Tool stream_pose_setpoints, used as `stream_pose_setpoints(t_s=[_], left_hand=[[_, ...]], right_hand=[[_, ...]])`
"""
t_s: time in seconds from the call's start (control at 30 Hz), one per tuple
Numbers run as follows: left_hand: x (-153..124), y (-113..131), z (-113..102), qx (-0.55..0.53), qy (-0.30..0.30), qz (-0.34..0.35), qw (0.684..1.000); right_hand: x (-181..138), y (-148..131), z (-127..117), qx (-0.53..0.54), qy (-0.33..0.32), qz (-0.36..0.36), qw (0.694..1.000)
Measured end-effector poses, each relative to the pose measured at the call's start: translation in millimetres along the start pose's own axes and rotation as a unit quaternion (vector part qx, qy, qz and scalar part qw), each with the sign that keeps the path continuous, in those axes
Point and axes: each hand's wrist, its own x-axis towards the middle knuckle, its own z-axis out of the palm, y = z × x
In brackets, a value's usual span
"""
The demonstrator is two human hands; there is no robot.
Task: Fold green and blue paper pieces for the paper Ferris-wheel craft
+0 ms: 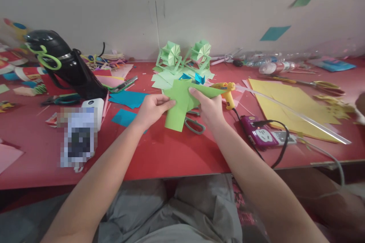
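Note:
Over the red table, both my hands hold green paper [177, 112] with a crease or overlap across it. My left hand [154, 108] pinches its left edge between thumb and fingers. On the other side, my right hand [209, 106] grips the part that points right, thumb on top. Whether this is one sheet or two I cannot tell. Below the paper lie scissors [195, 126], their blades partly hidden. Behind it are two light green folded paper models [171, 55] and small blue folded pieces [199, 79]. A yellow glue gun [229, 97] lies just right of my right hand.
Blue paper sheets [128, 98], a phone [80, 136] and a black bottle [65, 64] are on the left. To the right are a purple power adapter [258, 133], yellow sheets [273, 102], a clear glue stick [313, 119] and large scissors [327, 86]. Another person's hand [361, 104] shows at the right edge.

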Motion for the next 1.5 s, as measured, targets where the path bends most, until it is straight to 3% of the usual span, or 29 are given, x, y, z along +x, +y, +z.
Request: stream_pose_setpoints(t_s=[0.37,0.63,1.03,1.27,1.5], left_hand=[[2,-4,-4,0.048,-0.066,-0.006,0.997],[4,-13,-7,0.107,-0.078,0.017,0.991],[6,-9,-14,0.137,0.021,0.032,0.99],[9,-10,-23,0.123,0.048,0.036,0.991],[12,-10,-43,0.28,0.13,0.106,0.945]], right_hand=[[4,2,-3,0.003,0.023,-0.01,1.0],[9,1,-7,0.008,0.033,-0.04,0.999],[5,-1,1,0.028,0.05,0.003,0.998],[5,1,0,0.062,0.048,0.04,0.996],[11,2,-9,0.021,-0.005,0.06,0.998]])
